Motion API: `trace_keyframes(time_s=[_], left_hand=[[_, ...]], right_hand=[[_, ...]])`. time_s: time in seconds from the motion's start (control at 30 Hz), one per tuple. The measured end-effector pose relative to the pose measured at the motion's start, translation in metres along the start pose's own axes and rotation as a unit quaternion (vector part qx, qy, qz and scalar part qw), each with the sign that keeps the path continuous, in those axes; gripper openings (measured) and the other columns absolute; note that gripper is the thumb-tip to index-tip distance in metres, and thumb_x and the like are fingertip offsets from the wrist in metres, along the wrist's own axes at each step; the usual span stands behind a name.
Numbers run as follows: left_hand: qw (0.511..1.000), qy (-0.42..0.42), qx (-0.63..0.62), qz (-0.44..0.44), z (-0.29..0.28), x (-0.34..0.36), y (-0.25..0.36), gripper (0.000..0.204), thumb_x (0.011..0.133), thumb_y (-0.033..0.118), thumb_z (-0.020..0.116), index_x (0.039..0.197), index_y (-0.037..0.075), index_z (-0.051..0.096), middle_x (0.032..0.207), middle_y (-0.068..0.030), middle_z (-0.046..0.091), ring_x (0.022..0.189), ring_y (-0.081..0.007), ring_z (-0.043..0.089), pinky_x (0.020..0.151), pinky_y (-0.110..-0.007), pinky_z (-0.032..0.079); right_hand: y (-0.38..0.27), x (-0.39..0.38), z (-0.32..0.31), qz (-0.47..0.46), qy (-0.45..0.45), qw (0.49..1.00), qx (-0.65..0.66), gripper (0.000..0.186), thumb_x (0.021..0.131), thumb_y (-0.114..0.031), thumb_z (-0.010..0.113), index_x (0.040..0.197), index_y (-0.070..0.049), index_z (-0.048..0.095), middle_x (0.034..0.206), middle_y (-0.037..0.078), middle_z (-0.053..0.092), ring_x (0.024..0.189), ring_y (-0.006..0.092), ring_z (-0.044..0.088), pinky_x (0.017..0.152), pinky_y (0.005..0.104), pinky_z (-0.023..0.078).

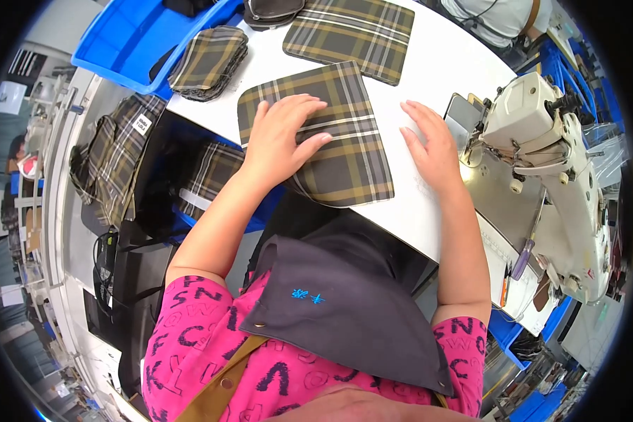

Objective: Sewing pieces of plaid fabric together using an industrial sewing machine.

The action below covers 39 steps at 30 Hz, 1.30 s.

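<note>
A dark plaid fabric panel point(348, 165) with olive and white stripes lies on the white table point(464, 63), its near edge reaching the table's front edge. My left hand point(281, 133) rests on the panel's left part, fingers spread and thumb apart, gripping nothing. To the right of the panel, my right hand point(432, 144) is over the white tabletop with its fingers apart and holds nothing; whether it touches the surface I cannot tell. Beyond the first panel lies another plaid panel point(359, 35). A stack of smaller plaid pieces point(207, 60) sits at the far left.
A white sewing machine point(520, 116) stands close to my right hand. Before it lie a purple-handled tool point(522, 261) and an orange tool point(505, 285). A blue bin point(112, 49) stands at the far left, with plaid fabric point(112, 158) hanging below. Another person point(503, 17) is at far right.
</note>
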<state>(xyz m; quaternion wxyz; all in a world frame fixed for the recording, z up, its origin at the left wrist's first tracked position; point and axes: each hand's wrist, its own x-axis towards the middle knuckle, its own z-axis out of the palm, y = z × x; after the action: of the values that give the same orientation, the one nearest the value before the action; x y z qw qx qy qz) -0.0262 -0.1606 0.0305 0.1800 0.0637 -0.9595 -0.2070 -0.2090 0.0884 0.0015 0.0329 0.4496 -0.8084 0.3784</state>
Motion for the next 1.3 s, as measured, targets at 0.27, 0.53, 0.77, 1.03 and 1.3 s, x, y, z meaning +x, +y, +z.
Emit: trace_keyframes(time_s=[0.27,0.53,0.77,1.03,1.3], left_hand=[[0.998,0.027,0.004,0.064,0.028,-0.041,0.000,0.029,0.093,0.021,0.071,0.122,0.015,0.073,0.141,-0.0057,0.066,0.139,-0.0274,0.056,0.101,-0.045,0.050],[0.957,0.094,-0.209,-0.176,-0.047,-0.047,-0.051,0.028,0.104,0.029,0.057,0.120,0.009,0.068,0.111,-0.0195,0.072,0.109,-0.0412,0.068,0.095,-0.046,0.054],[0.758,0.593,-0.029,-0.270,-0.234,-0.080,-0.225,0.029,0.102,0.019,0.059,0.117,-0.005,0.065,0.107,-0.0222,0.072,0.100,-0.0374,0.069,0.090,-0.045,0.052],[0.642,0.626,0.266,-0.353,-0.365,-0.185,-0.345,0.033,0.105,0.032,0.052,0.123,0.011,0.070,0.125,-0.0163,0.071,0.119,-0.0379,0.064,0.093,-0.054,0.051],[0.687,0.223,0.184,-0.666,-0.288,-0.218,-0.421,0.117,0.071,0.072,0.082,0.165,0.036,0.023,0.175,-0.0095,0.012,0.160,-0.0399,0.014,0.117,-0.074,0.024]], right_hand=[[0.029,-0.004,0.006,0.018,0.014,1.000,0.004,0.036,0.095,-0.012,0.068,0.130,-0.004,0.069,0.136,0.017,0.067,0.130,0.0338,0.060,0.112,0.0420,0.045],[0.028,-0.006,0.006,0.038,-0.037,0.998,0.036,0.037,0.098,-0.008,0.062,0.134,-0.001,0.066,0.142,0.017,0.063,0.135,0.0319,0.056,0.116,0.0405,0.041],[0.012,-0.005,0.005,0.087,-0.016,0.995,0.040,0.034,0.100,-0.007,0.060,0.132,-0.001,0.067,0.142,0.017,0.062,0.134,0.0306,0.057,0.113,0.0400,0.044],[0.023,-0.007,0.015,0.058,0.027,0.998,0.029,0.023,0.097,-0.006,0.064,0.118,0.000,0.071,0.132,0.015,0.067,0.123,0.0306,0.064,0.107,0.0402,0.048],[-0.004,-0.005,0.013,0.018,0.034,0.992,-0.123,0.027,0.092,-0.007,0.068,0.119,-0.002,0.070,0.130,0.014,0.068,0.122,0.0329,0.063,0.107,0.0409,0.048]])
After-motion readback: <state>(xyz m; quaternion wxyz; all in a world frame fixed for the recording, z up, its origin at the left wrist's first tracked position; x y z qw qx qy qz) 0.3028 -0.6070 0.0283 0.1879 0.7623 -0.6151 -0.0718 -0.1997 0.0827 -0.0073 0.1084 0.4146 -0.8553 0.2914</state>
